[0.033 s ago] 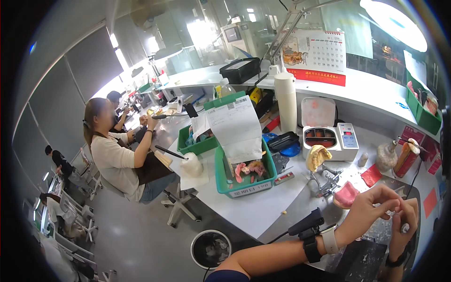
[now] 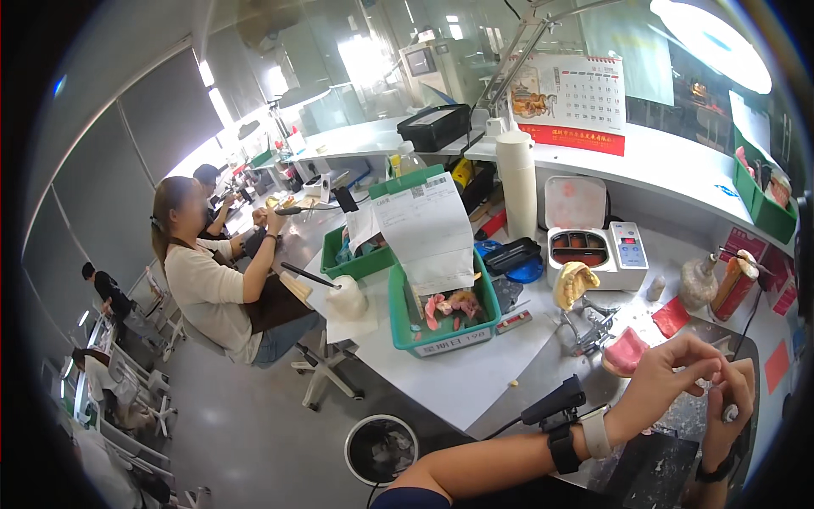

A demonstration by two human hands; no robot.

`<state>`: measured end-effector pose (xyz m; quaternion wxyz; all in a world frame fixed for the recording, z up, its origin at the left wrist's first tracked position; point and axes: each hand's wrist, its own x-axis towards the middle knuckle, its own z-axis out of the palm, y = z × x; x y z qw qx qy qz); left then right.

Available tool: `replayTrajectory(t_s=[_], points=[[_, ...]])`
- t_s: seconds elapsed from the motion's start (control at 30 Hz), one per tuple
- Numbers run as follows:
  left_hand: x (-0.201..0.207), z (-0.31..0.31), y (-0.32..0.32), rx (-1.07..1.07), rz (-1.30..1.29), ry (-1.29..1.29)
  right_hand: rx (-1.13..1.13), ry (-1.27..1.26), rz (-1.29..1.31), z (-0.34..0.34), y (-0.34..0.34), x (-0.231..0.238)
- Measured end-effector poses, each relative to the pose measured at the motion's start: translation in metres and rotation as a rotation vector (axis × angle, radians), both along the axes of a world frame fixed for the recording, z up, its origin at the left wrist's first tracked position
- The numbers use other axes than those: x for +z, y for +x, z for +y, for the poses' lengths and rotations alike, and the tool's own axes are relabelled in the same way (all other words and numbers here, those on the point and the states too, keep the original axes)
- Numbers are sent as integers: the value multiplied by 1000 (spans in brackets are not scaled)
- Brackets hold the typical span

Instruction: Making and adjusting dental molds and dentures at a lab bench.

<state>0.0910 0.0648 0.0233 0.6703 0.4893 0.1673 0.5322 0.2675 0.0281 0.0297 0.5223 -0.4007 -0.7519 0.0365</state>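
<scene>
My left hand (image 2: 672,377) is closed, its fingertips bunched against those of the other hand; anything pinched there is too small or hidden to make out. Facing it, my right hand (image 2: 734,392) curls round a slim tool (image 2: 730,413), of which only a silvery end shows. Just left of the hands lies a dental cast with a pink wax plate (image 2: 626,349). It is beside a metal articulator (image 2: 589,331), whose raised part carries a yellowish plaster cast (image 2: 576,284). A red wax sheet (image 2: 670,317) lies behind my hands.
A white wax heater (image 2: 625,254) with its lid up stands behind the articulator. A green bin (image 2: 445,339) holds pink pieces and papers. Right of the heater stand a rounded burner-like bottle (image 2: 699,282) and a white flask (image 2: 515,187). A co-worker (image 2: 212,280) sits at the left; a waste bin (image 2: 349,450) is below.
</scene>
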Motion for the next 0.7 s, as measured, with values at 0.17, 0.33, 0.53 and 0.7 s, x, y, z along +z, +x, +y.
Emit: replayTrajectory(t_s=[0.17,0.33,0.53,0.7], points=[[-3,-4,-3,83,-33,37,-54,40,-51,3,-15,7],[5,-13,3,177,100,177,-131,42,2,-6,-6,8],[3,-5,-16,176,319,185,50,109,20,20,-12,11],[17,-21,-14,218,259,107,16,-163,-218,17,3,27]])
